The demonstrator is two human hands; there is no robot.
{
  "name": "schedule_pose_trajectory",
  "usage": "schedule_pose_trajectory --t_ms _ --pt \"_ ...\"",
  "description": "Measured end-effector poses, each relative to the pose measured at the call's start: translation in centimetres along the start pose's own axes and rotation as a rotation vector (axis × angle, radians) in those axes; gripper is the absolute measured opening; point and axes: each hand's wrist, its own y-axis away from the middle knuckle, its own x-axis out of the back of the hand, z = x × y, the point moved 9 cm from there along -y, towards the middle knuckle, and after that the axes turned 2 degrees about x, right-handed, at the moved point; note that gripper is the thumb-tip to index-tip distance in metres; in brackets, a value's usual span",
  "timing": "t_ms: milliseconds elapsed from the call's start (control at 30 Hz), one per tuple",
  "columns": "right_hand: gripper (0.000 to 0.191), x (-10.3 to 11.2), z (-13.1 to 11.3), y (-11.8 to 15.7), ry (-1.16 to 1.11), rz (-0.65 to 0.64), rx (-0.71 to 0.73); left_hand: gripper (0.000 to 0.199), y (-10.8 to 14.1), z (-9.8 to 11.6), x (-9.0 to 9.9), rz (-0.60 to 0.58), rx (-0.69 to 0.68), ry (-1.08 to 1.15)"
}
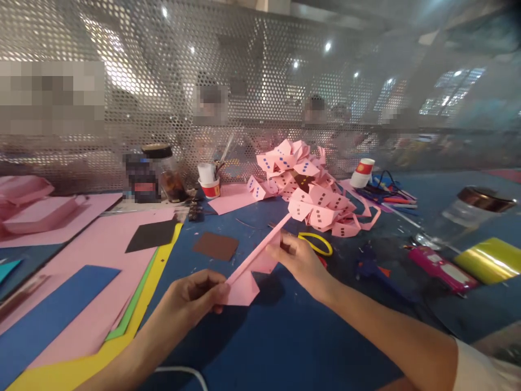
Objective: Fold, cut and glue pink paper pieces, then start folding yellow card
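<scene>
Between my hands, above the blue tabletop, a folded pink paper strip (pixel 243 288) with angular flaps slants up and to the right. My left hand (pixel 195 296) pinches its lower left end between thumb and fingers. Farther up the strip, my right hand (pixel 299 260) grips its upper part. The strip's far tip reaches a heap of folded pink paper pieces (pixel 321 209) marked with small dark and blue squares; whether they touch, I cannot tell. Yellow-handled scissors (pixel 321 243) lie just beyond my right hand, partly hidden. A brown paper rectangle (pixel 215 246) lies beyond my left hand.
Pink sheets (pixel 93 239) with a blue strip (pixel 61 309) and a black piece (pixel 151 235) cover the left. A dark blue glue gun (pixel 382 274), magenta tool (pixel 442 269), yellow roll (pixel 490 260) and jar (pixel 472 214) stand right. Perforated metal mesh (pixel 252 70) rises behind.
</scene>
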Motion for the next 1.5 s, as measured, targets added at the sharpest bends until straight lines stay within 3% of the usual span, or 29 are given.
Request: schedule_pose_trajectory --t_ms 167,300,400,633,900,1500 --pt "0.03 0.4 -0.1 0.3 0.078 0.014 -0.047 0.032 0.0 2.1 -2.1 -0.125 -0.032 0.003" --pt "0.031 -0.9 0.4 0.5 0.028 -0.085 -0.089 0.031 -1.1 4.7 -3.0 -0.095 -0.033 0.061" --pt "0.029 -1.0 0.4 0.5 -0.024 -0.09 -0.074 0.031 -2.6 5.6 -4.0 -0.098 -0.07 0.095" --pt "0.026 1.3 1.5 -0.4 0.017 0.047 -0.076 0.029 -5.1 4.0 -5.8 -0.154 -0.08 0.172" --pt "0.021 -0.6 2.0 0.0 0.047 -0.044 -0.096 0.031 -4.7 2.1 -5.8 -0.144 0.042 0.301" --pt "0.011 -0.7 1.7 0.2 0.048 0.002 -0.05 0.028 -4.9 2.0 -5.7 -0.135 0.023 0.288"
